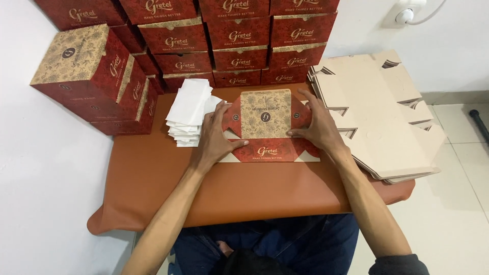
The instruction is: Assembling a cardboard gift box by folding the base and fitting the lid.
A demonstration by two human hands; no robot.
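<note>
Both hands are pressing flat on the unfolded red box sheet (266, 127), which is lying between them with its long axis running left to right, the left hand (216, 137) and the right hand (317, 125) spread apart at its two ends, equally near.

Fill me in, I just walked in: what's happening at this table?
A person is pressing both hands, left hand and right hand, on a flat red and tan box blank lying on the brown table. Finished boxes are stacked behind, white paper sheets lie to the left, and unfolded blanks are piled on the right.
</note>
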